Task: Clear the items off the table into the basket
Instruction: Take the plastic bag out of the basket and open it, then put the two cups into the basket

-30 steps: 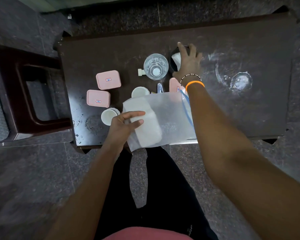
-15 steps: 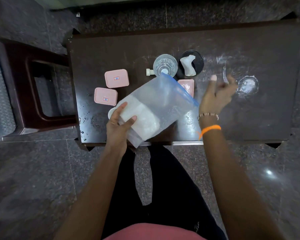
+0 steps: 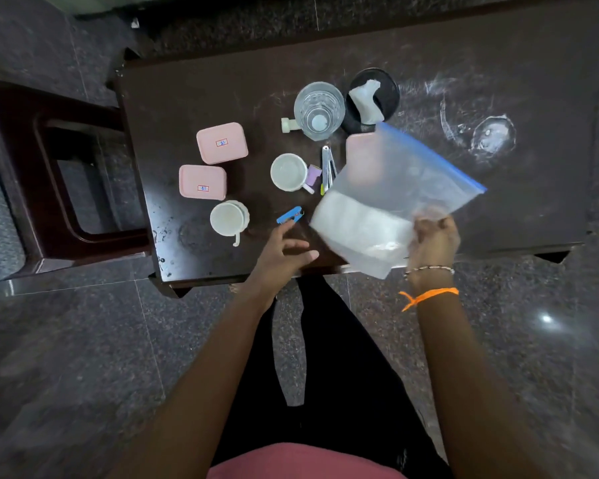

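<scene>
My right hand point(image 3: 433, 240) grips a clear zip bag point(image 3: 391, 198) with a blue seal strip and white stuff inside, held over the dark table point(image 3: 498, 81). My left hand point(image 3: 283, 252) hovers with relaxed fingers just below a small blue stapler point(image 3: 290, 215), touching nothing. On the table lie two pink lidded boxes point(image 3: 222, 142) point(image 3: 203, 182), two white cups point(image 3: 288, 172) point(image 3: 229, 218), a clear glass point(image 3: 319, 110), a black bowl point(image 3: 374, 95) holding white paper, a metal clip point(image 3: 326, 165), and a third pink box point(image 3: 360, 157) partly under the bag. No basket is in view.
A dark wooden chair point(image 3: 66, 188) stands against the table's left side. A small white cap point(image 3: 287, 125) lies beside the glass. White smears and a wet ring point(image 3: 491, 134) mark the table's right part. My legs are under the near edge.
The bag passed from my left hand to my right hand and shifted right. My left hand let go and now hangs near the blue stapler, which the bag had hidden.
</scene>
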Available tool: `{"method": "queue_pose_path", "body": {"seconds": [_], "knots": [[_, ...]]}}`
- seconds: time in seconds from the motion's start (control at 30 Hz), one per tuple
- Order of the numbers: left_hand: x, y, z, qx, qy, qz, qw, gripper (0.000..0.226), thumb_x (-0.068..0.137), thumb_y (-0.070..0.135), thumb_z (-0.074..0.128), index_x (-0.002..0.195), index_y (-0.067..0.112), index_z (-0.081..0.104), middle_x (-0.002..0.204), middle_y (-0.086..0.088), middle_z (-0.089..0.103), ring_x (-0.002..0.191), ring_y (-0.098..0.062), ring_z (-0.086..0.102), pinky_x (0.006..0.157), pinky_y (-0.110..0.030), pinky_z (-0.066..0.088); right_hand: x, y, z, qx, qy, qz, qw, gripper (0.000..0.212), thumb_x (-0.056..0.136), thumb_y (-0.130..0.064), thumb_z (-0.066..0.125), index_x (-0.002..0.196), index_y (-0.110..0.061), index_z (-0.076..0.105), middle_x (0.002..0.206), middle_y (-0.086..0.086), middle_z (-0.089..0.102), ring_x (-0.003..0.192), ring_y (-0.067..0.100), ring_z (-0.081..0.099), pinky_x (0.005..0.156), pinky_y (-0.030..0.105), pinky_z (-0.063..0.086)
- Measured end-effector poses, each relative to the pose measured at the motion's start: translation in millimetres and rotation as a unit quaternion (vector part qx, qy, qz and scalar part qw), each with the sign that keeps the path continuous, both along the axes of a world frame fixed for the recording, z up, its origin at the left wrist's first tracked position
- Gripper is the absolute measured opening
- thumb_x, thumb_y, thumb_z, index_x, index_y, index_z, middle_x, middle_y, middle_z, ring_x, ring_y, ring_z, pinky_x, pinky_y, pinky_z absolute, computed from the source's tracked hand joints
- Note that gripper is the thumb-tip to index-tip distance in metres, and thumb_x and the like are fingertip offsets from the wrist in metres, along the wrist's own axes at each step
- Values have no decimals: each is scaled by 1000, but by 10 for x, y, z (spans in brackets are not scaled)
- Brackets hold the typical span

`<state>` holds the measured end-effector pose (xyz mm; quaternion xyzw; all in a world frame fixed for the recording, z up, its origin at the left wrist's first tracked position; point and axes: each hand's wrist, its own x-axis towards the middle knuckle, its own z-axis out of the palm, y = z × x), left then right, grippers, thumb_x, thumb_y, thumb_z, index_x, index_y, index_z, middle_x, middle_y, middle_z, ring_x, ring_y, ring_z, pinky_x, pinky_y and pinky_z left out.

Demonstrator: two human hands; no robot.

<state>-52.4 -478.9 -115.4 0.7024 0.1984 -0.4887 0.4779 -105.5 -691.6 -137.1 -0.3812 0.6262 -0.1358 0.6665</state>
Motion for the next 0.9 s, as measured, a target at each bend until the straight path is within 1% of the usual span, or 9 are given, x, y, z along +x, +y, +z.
{"method": "queue_pose_path", "body": {"seconds": [0.2, 0.3, 0.4, 0.47, 0.57, 0.63, 0.77, 0.83, 0.9], "knots": [[5, -69, -52, 4, -11, -96, 995, 31, 87, 19, 62, 117, 19, 58, 86, 11, 62, 74, -4, 60, 64, -11, 43, -165, -665, -381, -19, 100, -14, 995, 40, 83, 14, 35, 61, -19, 40, 26, -11, 45, 26, -1, 36, 35, 16, 29], [1, -87, -68, 4, -11, -100, 995, 23, 88, 20, 60, 111, 22, 59, 85, 11, 61, 73, -3, 61, 68, -16, 43, -147, -828, -587, -4, 230, 172, 958, 33, 94, 0, 35, 71, -24, 35, 58, -10, 49, 50, 1, 47, 44, 9, 38], [3, -88, -84, 8, -10, -100, 995, 18, 89, 19, 58, 107, 22, 59, 85, 10, 60, 73, -4, 60, 68, -15, 44, -48, -740, -667, -62, 295, 202, 932, 16, 90, 4, 41, 101, -6, 48, 79, -2, 43, 78, 15, 44, 58, 15, 33], [12, -61, -101, 24, -12, -87, 996, 16, 90, 19, 57, 105, 22, 60, 84, 10, 60, 75, -6, 60, 67, -14, 44, 73, -536, -623, -122, 304, 235, 915, 36, 87, 4, 46, 123, 8, 43, 100, 7, 44, 97, 18, 46, 70, 15, 34], [39, 22, -160, 78, -42, -65, 994, 19, 89, 17, 57, 107, 18, 63, 90, 8, 61, 82, -7, 56, 69, -16, 41, 344, -43, -507, -166, 229, 297, 912, 34, 83, 7, 48, 116, 5, 53, 104, 15, 53, 100, 21, 49, 87, 24, 39], [57, 88, -238, 118, -73, -28, 990, 26, 88, 9, 57, 113, 10, 62, 99, -3, 60, 88, -11, 53, 78, -20, 40, 552, 318, -437, -161, 151, 361, 906, 28, 81, 11, 46, 102, 2, 63, 98, 16, 58, 95, 21, 50, 86, 27, 40], [144, 320, -410, 174, -21, 193, 965, 29, 88, -4, 49, 116, -8, 41, 97, -24, 54, 93, -24, 41, 83, -33, 46, 924, 818, -452, -162, 120, 503, 840, 24, 81, 6, 50, 102, 8, 61, 100, 21, 62, 92, 27, 56, 75, 5, 42], [190, 431, -492, 221, 36, 232, 947, 45, 90, 3, 48, 132, -7, 36, 127, -27, 52, 95, -27, 48, 92, -42, 46, 1039, 895, -527, -154, 157, 552, 805, 30, 82, 0, 53, 111, 4, 57, 116, 22, 59, 108, 31, 55, 91, 22, 42], [220, 513, -535, 208, 85, 258, 940, 48, 93, 7, 43, 140, 3, 32, 128, -15, 52, 87, -23, 52, 79, -35, 46, 1095, 933, -620, -148, 202, 609, 752, 34, 84, -6, 54, 117, 2, 55, 126, 23, 53, 116, 33, 52, 99, 30, 40]]}}
